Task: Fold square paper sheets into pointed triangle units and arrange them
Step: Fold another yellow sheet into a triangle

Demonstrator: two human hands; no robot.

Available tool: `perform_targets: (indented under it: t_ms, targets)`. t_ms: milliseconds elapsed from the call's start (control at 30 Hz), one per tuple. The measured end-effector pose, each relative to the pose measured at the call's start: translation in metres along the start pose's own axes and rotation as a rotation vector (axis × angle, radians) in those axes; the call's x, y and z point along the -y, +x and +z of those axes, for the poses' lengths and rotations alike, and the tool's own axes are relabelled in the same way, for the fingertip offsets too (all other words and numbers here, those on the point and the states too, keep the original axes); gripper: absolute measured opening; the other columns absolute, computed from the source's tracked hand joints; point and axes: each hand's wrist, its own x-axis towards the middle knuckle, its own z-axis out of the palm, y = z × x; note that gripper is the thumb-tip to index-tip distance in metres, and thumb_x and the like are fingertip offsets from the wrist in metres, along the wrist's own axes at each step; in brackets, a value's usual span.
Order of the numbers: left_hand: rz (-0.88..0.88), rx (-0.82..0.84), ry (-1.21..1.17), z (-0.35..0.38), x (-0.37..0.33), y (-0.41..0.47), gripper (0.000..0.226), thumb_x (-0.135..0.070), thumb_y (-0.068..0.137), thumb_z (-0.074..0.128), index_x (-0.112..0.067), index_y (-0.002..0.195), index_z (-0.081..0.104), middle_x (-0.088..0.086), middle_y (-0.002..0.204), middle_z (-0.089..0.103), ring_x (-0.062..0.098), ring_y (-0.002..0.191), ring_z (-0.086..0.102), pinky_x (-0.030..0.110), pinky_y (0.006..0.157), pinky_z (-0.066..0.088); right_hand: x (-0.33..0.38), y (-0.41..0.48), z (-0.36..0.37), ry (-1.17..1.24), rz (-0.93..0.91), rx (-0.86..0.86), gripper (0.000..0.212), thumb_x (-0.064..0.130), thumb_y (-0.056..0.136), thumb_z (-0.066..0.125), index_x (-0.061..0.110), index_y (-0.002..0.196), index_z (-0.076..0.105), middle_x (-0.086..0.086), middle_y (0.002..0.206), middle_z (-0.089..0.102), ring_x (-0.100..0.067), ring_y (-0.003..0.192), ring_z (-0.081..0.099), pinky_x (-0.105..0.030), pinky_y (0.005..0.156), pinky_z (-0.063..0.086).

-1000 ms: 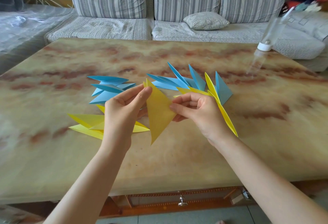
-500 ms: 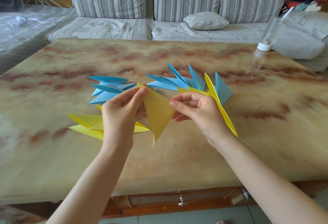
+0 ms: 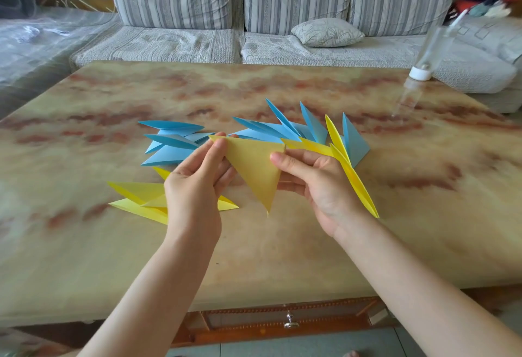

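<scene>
I hold a yellow paper triangle [image 3: 254,167] above the table, its long edge on top and its point hanging down. My left hand [image 3: 195,187] pinches the upper left corner. My right hand [image 3: 316,181] pinches the upper right corner. Folded blue units [image 3: 172,144] lie on the table behind my left hand. Under that hand lie folded yellow units [image 3: 138,198]. A joined row of blue units [image 3: 285,130] and yellow units [image 3: 353,176] stands behind my right hand.
The marble-patterned table [image 3: 282,243] has a drawer with a metal knob [image 3: 291,322] under its near edge. A clear plastic bottle [image 3: 423,60] stands at the far right. A striped grey sofa [image 3: 254,17] with a small cushion [image 3: 327,31] runs behind the table.
The yellow triangle has turned so its top edge lies nearly level and wider between my hands. My left hand shifted slightly left along that edge.
</scene>
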Motion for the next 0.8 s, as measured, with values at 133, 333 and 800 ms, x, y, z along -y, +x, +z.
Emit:
perform_targets:
  t_ms: [133,333,800]
  targets:
    - [0.014,-0.011,-0.012,0.0017,0.0011,-0.0016,0.015,-0.010,0.090,0.061,-0.009,0.103,0.069,0.003,0.098,0.075,0.009,0.083,0.071,0.017,0.070,0.054,0.0009,0.0006,0.0005,0.059,-0.002,-0.030,0.007,0.013,0.083,0.069,0.011,0.088,0.073,-0.006,0.080,0.073,-0.019,0.069,0.068,-0.026,0.063,0.055]
    - [0.007,-0.031,-0.024,0.0037,0.0033,-0.0059,0.010,-0.010,0.089,0.063,-0.011,0.096,0.070,0.005,0.096,0.075,0.009,0.081,0.071,0.017,0.069,0.054,0.0028,0.0006,-0.0010,0.089,-0.016,-0.073,0.006,0.011,0.084,0.069,0.009,0.087,0.073,-0.007,0.079,0.072,-0.018,0.066,0.068,-0.026,0.061,0.055]
    - [0.028,-0.071,-0.040,0.0060,0.0057,-0.0093,0.019,-0.012,0.090,0.063,-0.006,0.107,0.069,0.005,0.098,0.075,0.011,0.083,0.071,0.018,0.071,0.054,0.0005,-0.0007,0.0006,0.075,0.013,-0.060,0.016,0.028,0.076,0.073,0.015,0.086,0.074,-0.005,0.082,0.074,-0.018,0.072,0.069,-0.030,0.066,0.056]
